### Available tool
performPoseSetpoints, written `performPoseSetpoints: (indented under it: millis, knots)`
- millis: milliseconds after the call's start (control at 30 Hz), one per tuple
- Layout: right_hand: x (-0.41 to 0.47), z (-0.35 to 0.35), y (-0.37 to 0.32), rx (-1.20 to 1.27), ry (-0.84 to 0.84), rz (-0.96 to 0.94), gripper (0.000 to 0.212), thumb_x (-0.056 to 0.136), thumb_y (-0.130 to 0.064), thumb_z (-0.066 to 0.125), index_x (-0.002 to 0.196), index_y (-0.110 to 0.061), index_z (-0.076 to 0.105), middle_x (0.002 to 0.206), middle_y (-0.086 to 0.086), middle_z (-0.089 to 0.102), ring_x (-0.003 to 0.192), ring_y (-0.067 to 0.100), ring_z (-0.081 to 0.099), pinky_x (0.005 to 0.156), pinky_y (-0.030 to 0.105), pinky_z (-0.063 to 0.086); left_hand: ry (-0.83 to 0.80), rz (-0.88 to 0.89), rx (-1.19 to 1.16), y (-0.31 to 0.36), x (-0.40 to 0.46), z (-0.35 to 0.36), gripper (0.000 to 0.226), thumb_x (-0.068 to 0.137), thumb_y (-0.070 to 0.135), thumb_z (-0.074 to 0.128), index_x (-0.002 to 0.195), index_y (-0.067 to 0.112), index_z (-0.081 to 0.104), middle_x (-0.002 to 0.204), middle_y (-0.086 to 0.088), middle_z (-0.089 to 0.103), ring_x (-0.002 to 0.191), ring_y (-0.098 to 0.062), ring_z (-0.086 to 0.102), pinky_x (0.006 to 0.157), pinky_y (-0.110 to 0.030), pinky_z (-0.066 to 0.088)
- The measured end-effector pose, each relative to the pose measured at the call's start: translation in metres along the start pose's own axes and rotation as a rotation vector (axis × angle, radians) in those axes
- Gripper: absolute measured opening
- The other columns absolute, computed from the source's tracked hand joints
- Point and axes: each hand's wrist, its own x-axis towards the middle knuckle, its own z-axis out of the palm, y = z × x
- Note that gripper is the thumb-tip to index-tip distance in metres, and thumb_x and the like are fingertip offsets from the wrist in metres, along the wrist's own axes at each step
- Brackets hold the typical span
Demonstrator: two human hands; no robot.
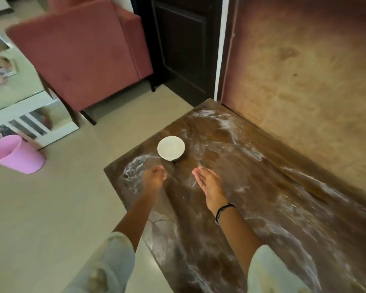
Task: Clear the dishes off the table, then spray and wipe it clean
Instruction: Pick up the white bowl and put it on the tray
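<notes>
A white bowl stands near the far left corner of the dark wooden table, whose top is smeared with white powdery streaks. Both my hands reach out over the table, just short of the bowl and apart from it. My left hand is below and left of the bowl, fingers loosely bent, holding nothing. My right hand is below and right of it, fingers straight and together, also holding nothing. A dark band circles my right wrist.
A pink plastic bucket stands on the beige floor at left. A pink armchair sits beyond the table, beside a dark door. A mirrored low table is at far left. A brown wall borders the table's right side.
</notes>
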Motion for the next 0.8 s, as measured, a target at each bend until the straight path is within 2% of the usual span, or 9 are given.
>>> performPoseSetpoints:
  millis: [100, 200, 267, 367, 433, 500, 633, 733, 800]
  knots:
    - [0.034, 0.018, 0.004, -0.033, -0.011, 0.004, 0.021, 0.093, -0.002, 0.056, 0.113, 0.005, 0.059, 0.101, 0.012, 0.066, 0.104, 0.022, 0.063, 0.091, 0.026, 0.050, 0.005, -0.060, -0.026, 0.010, 0.037, 0.010, 0.032, 0.090, 0.002, 0.052, 0.063, 0.016, 0.062, 0.069, -0.007, 0.055, 0.069, -0.021, 0.054, 0.077, -0.039, 0.051]
    - [0.059, 0.028, 0.011, -0.053, -0.029, 0.012, 0.020, 0.094, -0.002, 0.055, 0.113, 0.004, 0.058, 0.105, 0.013, 0.065, 0.104, 0.021, 0.063, 0.093, 0.026, 0.049, 0.060, -0.151, -0.119, 0.013, 0.065, 0.027, 0.015, 0.090, 0.015, 0.059, 0.085, 0.001, 0.060, 0.083, -0.019, 0.061, 0.077, -0.029, 0.060, 0.073, -0.039, 0.058]
    - [0.069, 0.026, 0.016, -0.080, -0.032, 0.013, 0.019, 0.094, -0.003, 0.055, 0.112, 0.001, 0.059, 0.105, 0.012, 0.066, 0.102, 0.018, 0.064, 0.091, 0.024, 0.050, 0.030, -0.187, -0.112, 0.011, 0.080, 0.035, 0.032, 0.090, 0.024, 0.060, 0.108, -0.002, 0.055, 0.100, -0.021, 0.062, 0.087, -0.029, 0.065, 0.071, -0.035, 0.060]
    - [0.080, 0.016, 0.020, -0.116, -0.017, -0.004, 0.014, 0.094, -0.004, 0.056, 0.108, -0.002, 0.059, 0.108, 0.013, 0.066, 0.103, 0.019, 0.065, 0.091, 0.023, 0.050, 0.008, -0.168, -0.108, 0.005, 0.095, 0.044, 0.041, 0.091, 0.011, 0.054, 0.126, -0.009, 0.046, 0.125, -0.020, 0.058, 0.099, -0.028, 0.064, 0.072, -0.030, 0.058]
    - [0.085, 0.007, 0.022, -0.146, 0.001, -0.012, 0.011, 0.093, -0.005, 0.058, 0.104, -0.005, 0.061, 0.112, 0.014, 0.067, 0.104, 0.019, 0.065, 0.092, 0.023, 0.050, 0.092, -0.157, -0.111, 0.004, 0.092, 0.048, 0.047, 0.088, 0.001, 0.054, 0.132, -0.007, 0.041, 0.135, -0.019, 0.049, 0.109, -0.034, 0.059, 0.082, -0.039, 0.057]
    - [0.085, -0.002, 0.022, -0.186, 0.013, -0.030, 0.013, 0.093, -0.010, 0.060, 0.105, -0.008, 0.062, 0.117, 0.012, 0.066, 0.103, 0.017, 0.065, 0.088, 0.022, 0.052, 0.141, -0.139, -0.085, -0.002, 0.080, 0.053, 0.053, 0.086, 0.000, 0.056, 0.135, -0.003, 0.038, 0.137, -0.016, 0.043, 0.117, -0.039, 0.053, 0.082, -0.047, 0.057]
    - [0.069, -0.018, 0.013, -0.304, 0.007, -0.071, 0.051, 0.089, -0.028, 0.066, 0.135, -0.014, 0.047, 0.125, 0.007, 0.060, 0.108, 0.020, 0.063, 0.083, 0.024, 0.055, 0.082, -0.010, 0.136, -0.020, 0.042, 0.056, 0.061, 0.076, 0.021, 0.066, 0.129, -0.001, 0.047, 0.133, -0.016, 0.051, 0.111, -0.037, 0.057, 0.073, -0.048, 0.060]
    - [0.048, -0.033, 0.004, -0.365, 0.027, -0.113, 0.052, 0.090, -0.019, 0.066, 0.138, -0.016, 0.047, 0.127, 0.007, 0.058, 0.112, 0.025, 0.060, 0.085, 0.033, 0.056, 0.049, 0.099, 0.271, -0.022, 0.001, 0.065, 0.048, 0.084, 0.015, 0.064, 0.126, 0.001, 0.048, 0.125, -0.010, 0.054, 0.109, -0.028, 0.056, 0.066, -0.033, 0.060]
    - [0.026, -0.053, 0.001, -0.493, 0.039, -0.194, 0.046, 0.090, -0.006, 0.062, 0.135, -0.013, 0.052, 0.125, 0.007, 0.060, 0.116, 0.026, 0.058, 0.082, 0.034, 0.057, 0.008, 0.181, 0.359, -0.026, -0.034, 0.074, 0.046, 0.084, 0.016, 0.064, 0.125, 0.002, 0.048, 0.123, -0.014, 0.056, 0.102, -0.026, 0.057, 0.067, -0.040, 0.061]
